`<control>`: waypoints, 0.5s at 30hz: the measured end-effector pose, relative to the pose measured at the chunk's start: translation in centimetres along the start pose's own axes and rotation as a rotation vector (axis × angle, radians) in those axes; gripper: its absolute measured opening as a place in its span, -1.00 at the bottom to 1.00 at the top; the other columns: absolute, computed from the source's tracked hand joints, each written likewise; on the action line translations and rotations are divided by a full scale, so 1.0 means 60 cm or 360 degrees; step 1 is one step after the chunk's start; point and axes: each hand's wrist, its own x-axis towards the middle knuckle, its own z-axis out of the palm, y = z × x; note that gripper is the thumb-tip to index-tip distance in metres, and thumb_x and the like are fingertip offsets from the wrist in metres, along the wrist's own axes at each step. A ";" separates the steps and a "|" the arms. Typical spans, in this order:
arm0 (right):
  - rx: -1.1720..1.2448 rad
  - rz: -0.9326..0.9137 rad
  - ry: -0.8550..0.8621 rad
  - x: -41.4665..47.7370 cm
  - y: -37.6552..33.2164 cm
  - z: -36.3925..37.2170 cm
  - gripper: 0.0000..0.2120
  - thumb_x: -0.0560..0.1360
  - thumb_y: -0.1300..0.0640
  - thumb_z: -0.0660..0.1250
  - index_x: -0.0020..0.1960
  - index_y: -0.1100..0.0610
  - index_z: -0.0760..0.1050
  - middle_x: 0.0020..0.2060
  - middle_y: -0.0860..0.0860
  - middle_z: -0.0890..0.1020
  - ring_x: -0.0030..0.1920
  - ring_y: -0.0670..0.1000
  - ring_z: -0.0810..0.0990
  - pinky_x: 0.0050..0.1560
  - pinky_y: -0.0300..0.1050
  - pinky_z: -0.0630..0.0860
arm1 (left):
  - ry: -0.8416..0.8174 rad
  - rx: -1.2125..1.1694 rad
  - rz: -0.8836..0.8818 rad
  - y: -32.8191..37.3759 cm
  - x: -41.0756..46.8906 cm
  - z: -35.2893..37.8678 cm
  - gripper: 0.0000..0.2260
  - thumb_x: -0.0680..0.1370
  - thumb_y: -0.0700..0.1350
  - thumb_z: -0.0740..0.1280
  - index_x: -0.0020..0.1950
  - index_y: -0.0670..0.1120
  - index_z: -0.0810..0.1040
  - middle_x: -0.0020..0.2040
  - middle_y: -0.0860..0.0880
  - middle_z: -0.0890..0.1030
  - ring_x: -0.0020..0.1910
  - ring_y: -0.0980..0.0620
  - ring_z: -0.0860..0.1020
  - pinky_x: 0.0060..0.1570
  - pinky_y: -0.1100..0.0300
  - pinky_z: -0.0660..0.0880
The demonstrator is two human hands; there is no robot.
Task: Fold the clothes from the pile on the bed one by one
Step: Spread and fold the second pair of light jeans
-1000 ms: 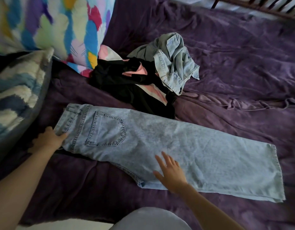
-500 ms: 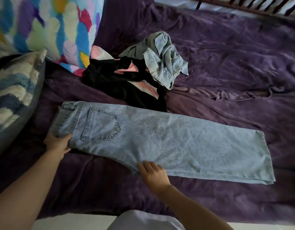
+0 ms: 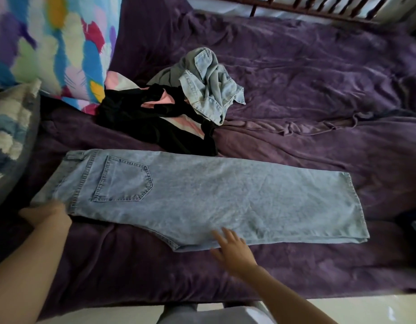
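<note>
I see two hands and one pair of light blue denim jeans (image 3: 225, 195). The jeans lie flat on the purple soft bedcover (image 3: 319, 78), near the front edge of the bed. They are folded in half the long way, one leg on top of the other. The waist is on the left and the leg ends are on the right. One back pocket (image 3: 124, 181) shows on top.

My left hand (image 3: 46, 213) is at the near corner of the waist and touches the cloth there. It is blurry, so I cannot tell if its fingers pinch the jeans or just rest on them. My right hand (image 3: 232, 249) lies on the near edge of the jeans, by the spot where the legs meet. Its fingers (image 3: 220, 237) are straight and spread out flat, and they hold nothing.

Behind the jeans is one pile of clothes (image 3: 179, 113). I can count three pieces in it: one crumpled light blue denim piece (image 3: 209, 83) on top, one black piece (image 3: 151, 122) under it, and one pink and white piece (image 3: 193, 127) that peeks out. The black piece touches the far edge of the jeans.

There are two pillows on the left: one bright pillow with many-coloured feathers (image 3: 50, 43) and one blue and white zigzag cushion (image 3: 10, 127). One brown wooden rail (image 3: 319, 5) runs along the far side of the bed.
</note>
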 end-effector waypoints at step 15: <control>0.1249 0.1369 0.0505 -0.096 0.432 -0.039 -0.48 0.59 0.06 0.18 0.47 0.27 0.18 0.36 0.35 0.31 0.37 0.29 0.31 0.32 0.04 0.25 | -0.1018 0.2225 0.1490 -0.206 -0.444 0.173 -0.47 0.60 0.20 0.03 0.53 0.15 -0.04 0.56 -0.10 -0.05 0.52 -0.18 -0.12 0.42 -0.18 -0.03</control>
